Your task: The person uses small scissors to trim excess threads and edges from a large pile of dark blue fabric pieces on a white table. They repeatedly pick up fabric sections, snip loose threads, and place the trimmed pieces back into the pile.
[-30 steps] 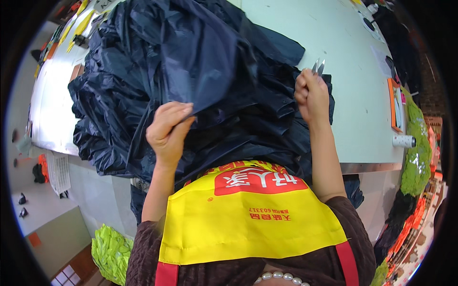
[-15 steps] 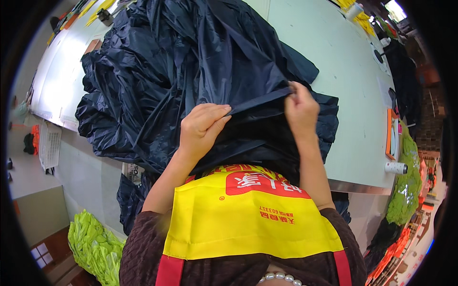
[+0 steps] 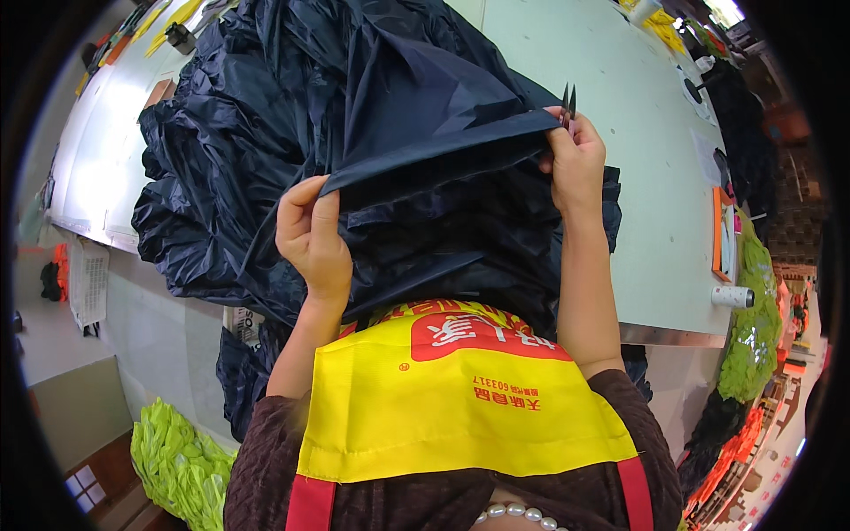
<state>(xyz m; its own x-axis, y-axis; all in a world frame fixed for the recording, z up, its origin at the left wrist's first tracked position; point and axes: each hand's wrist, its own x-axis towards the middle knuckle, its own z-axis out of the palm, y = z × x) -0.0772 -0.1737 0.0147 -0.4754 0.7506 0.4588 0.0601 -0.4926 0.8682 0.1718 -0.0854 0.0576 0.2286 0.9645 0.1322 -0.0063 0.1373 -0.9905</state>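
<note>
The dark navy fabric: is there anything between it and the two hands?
Nothing visible. The left hand and right hand both pinch the folded edge of the dark navy fabric directly. The right hand also holds small snips, pointing up, clear of the edge.

Pale worktable [image 3: 620, 133], yellow apron [image 3: 460, 407], white roll [image 3: 733, 296] — green fabric heap [image 3: 177, 460] below.

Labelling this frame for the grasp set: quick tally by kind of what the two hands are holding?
Dark navy shiny fabric garment, edge stretched between left hand and right hand: 1
Small metal thread snips, tips poking up from the right-hand grip: 1
Total: 2
</note>
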